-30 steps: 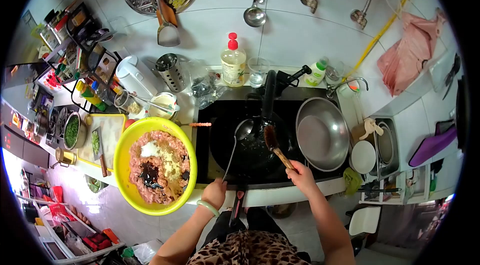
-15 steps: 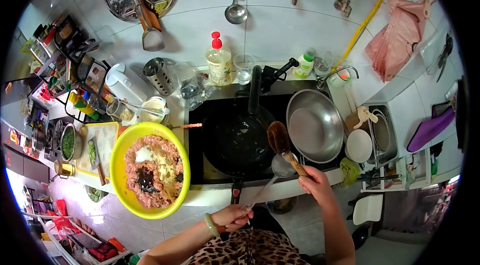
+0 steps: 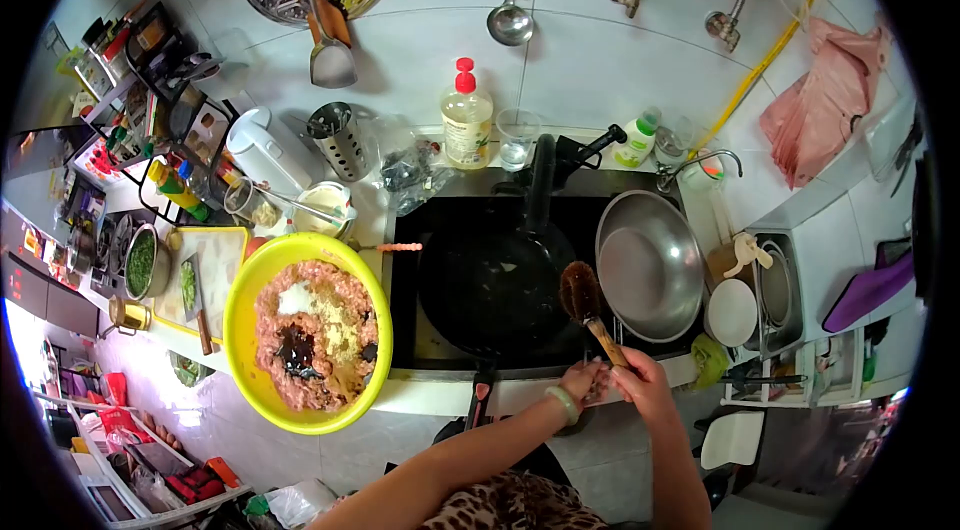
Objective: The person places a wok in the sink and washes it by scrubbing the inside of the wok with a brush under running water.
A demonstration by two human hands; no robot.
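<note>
My right hand (image 3: 643, 378) is closed around the wooden handle of a brown-bristled pot brush (image 3: 580, 296), whose head points up and away over the stove. Close beside it, my left hand (image 3: 583, 383) has curled fingers near the lower end of the brush handle. What those fingers hold, if anything, I cannot make out; the ladle seen earlier does not show clearly. A black wok (image 3: 490, 300) with a few wet specks inside rests to the left of the brush. To the right stands a wide steel basin (image 3: 652, 265).
A yellow bowl (image 3: 236, 330) of minced meat with seasonings stands at the counter's left edge. Behind it are a cutting board (image 3: 225, 248) with a cleaver (image 3: 202, 315). Along the wall stand a pump bottle (image 3: 467, 125) and a kettle (image 3: 268, 150). A small sink (image 3: 790, 315) is at right.
My left hand has moved right, up against my right hand, and the ladle it held has gone from clear view. The brush stays in my right hand. The whole view has shifted slightly.
</note>
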